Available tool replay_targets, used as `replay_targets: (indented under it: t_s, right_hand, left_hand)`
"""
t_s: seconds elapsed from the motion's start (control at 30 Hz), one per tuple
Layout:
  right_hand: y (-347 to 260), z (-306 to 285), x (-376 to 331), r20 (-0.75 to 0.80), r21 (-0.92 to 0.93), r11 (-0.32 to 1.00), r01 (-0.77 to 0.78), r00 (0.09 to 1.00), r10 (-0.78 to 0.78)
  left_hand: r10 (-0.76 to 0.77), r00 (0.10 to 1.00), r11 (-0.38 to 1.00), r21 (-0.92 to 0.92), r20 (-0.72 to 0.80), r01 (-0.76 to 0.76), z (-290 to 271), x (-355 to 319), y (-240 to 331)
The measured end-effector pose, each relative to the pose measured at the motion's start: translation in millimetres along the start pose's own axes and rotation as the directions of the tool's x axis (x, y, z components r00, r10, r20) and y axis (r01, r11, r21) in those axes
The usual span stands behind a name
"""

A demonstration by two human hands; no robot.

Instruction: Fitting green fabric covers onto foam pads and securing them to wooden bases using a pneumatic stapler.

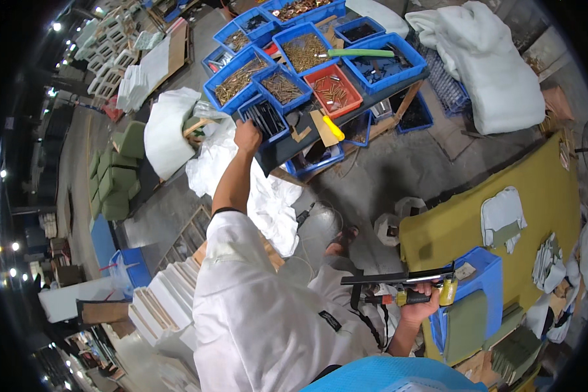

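My left hand is stretched far out to a small blue bin of dark metal strips on a low table. It is at the bin's near left corner, with its fingers hidden behind its back. My right hand is close to my body and grips the yellow and black handle of a pneumatic nail gun. The gun's long black magazine points left. A black hose hangs from the gun over my white sleeve.
Several blue bins and a red bin of nails and screws fill the table. A green-topped bench with white pads stands on the right, a blue crate by the gun. White foam bundles and wooden frames lie on the left.
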State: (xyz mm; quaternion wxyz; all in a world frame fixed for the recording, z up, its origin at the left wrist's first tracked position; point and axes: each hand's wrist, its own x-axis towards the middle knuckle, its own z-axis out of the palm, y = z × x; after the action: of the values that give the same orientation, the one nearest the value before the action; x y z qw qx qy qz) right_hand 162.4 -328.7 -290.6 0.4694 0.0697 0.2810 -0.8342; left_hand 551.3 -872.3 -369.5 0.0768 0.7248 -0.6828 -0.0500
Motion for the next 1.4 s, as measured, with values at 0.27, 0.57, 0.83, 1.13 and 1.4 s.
replay_targets:
  t_s: [0.27,0.57,0.83,1.13,1.4]
  right_hand:
    - [10,9,6,-0.025,0.062,0.998,0.010,1.000,-0.008]
    - [-9,-11,-15,-0.036,0.177,0.974,0.143,0.990,-0.139]
    - [-45,-37,-59,-0.018,0.294,0.917,0.268,0.961,-0.275]
    - [-125,-132,-165,-0.116,0.396,0.810,0.432,0.899,-0.423]
    - [-192,-214,-251,-0.239,0.511,0.621,0.594,0.793,-0.561]
  left_hand:
    - [0.109,0.965,0.984,-0.110,-0.239,-0.139,-9,-30,10]
    - [0.295,0.956,0.445,-0.885,-0.002,-0.139,-39,-99,160]
    - [0.962,0.167,0.238,-0.963,0.217,-0.124,-99,-415,357]
    - [0.970,-0.214,0.026,-0.928,0.113,-0.372,-117,-627,437]
    - [0.806,-0.589,-0.290,-0.906,-0.057,-0.309,-104,-767,465]
